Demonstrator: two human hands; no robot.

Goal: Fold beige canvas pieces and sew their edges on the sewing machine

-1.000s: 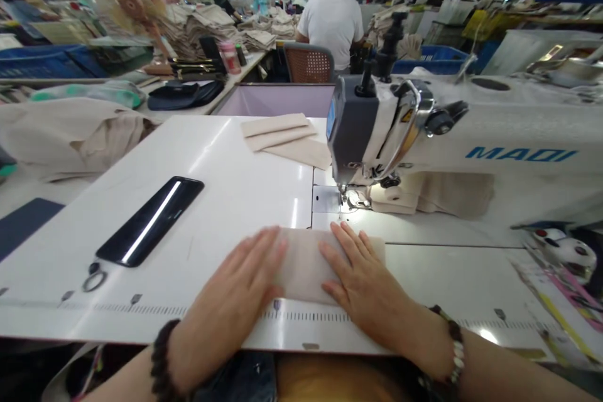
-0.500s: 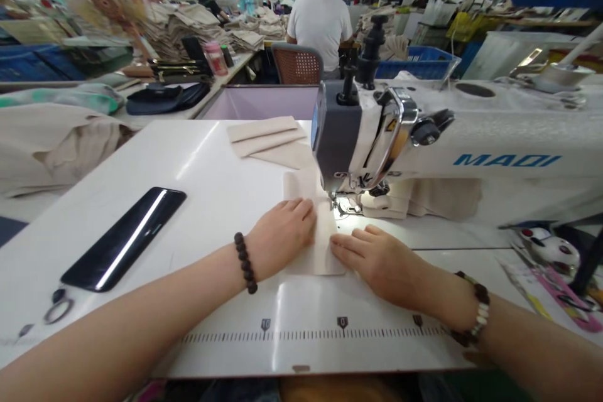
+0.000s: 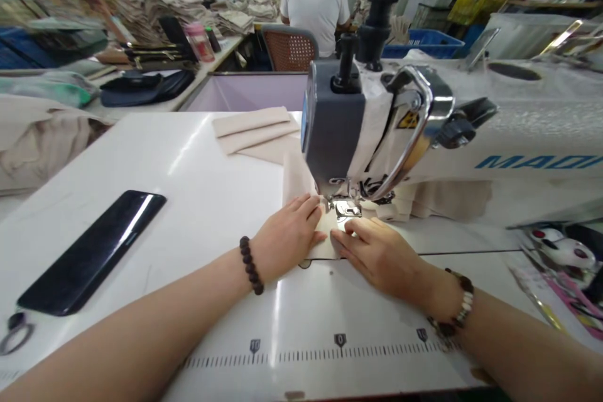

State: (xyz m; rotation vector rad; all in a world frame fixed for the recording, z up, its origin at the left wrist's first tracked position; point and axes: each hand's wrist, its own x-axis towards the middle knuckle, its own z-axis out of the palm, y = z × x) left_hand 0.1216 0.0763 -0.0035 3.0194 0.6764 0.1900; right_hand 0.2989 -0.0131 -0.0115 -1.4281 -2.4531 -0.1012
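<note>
A narrow beige fabric piece (image 3: 296,181) lies under the presser foot (image 3: 346,208) of the white sewing machine (image 3: 424,132) and runs back past its grey head. My left hand (image 3: 287,237) lies flat on the fabric's left side, fingers stretched toward the needle. My right hand (image 3: 374,250) presses the fabric's near right edge with fingers extended, just in front of the presser foot. Both wrists wear bead bracelets. The near end of the fabric is mostly covered by my hands.
A black phone (image 3: 92,252) lies on the white table (image 3: 198,201) at left, small snips (image 3: 14,333) beside it. Folded beige pieces (image 3: 254,132) sit behind the machine head. A fabric heap (image 3: 38,138) is far left. A person in a white shirt (image 3: 315,3) sits ahead.
Both hands have slid the fabric piece forward from the table's near edge to under the presser foot, and it has fed farther back past the needle. My head has moved closer.
</note>
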